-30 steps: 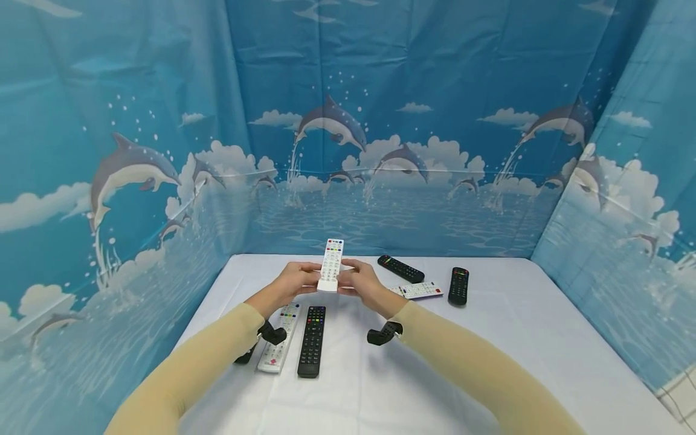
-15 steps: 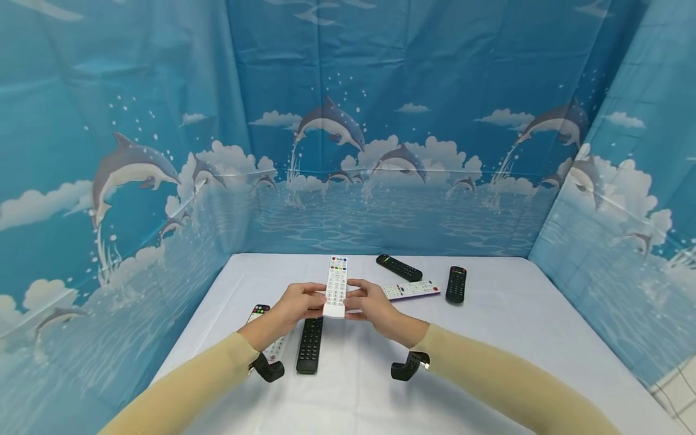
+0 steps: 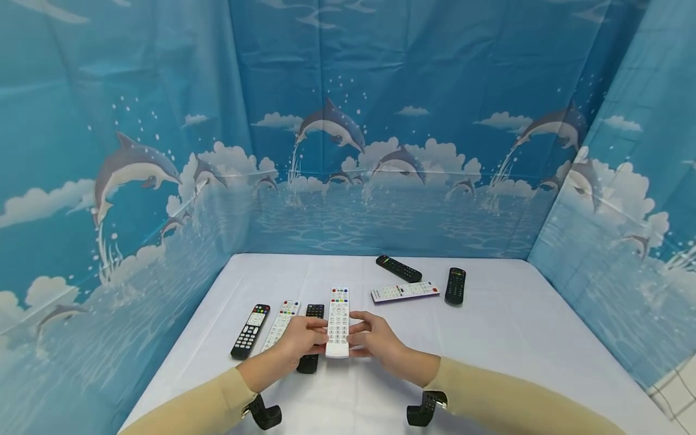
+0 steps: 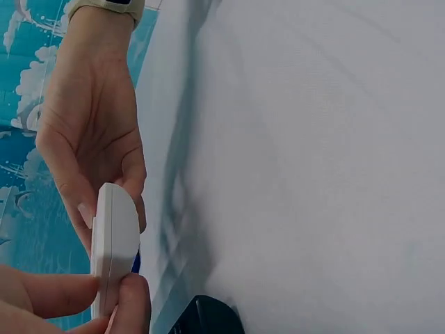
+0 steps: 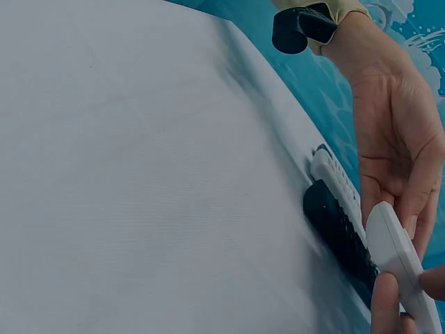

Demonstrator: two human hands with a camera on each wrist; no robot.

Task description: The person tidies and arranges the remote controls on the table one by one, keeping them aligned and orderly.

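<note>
Both hands pinch a white remote control (image 3: 338,323) by its long sides, its coloured buttons at the far end. My left hand (image 3: 296,341) grips the left edge and my right hand (image 3: 380,344) the right edge. Seen from the left wrist, the remote is side-on above the white cloth, between thumb and fingers. The right wrist view shows its plain underside and side. Just left of it lies a black remote (image 3: 309,364), partly covered by my left hand. Beyond that are a white remote (image 3: 281,323) and a black remote with white buttons (image 3: 250,332).
Towards the back of the white-covered table (image 3: 500,350) lie a black remote (image 3: 399,268), a white remote (image 3: 405,292) set crosswise, and another black remote (image 3: 455,286). A blue dolphin-print curtain (image 3: 348,217) stands behind the table and along its sides.
Both hands have brought the white remote down and nearer the body, beside the black one. The two left remotes show more fully as the left arm moved off them.
</note>
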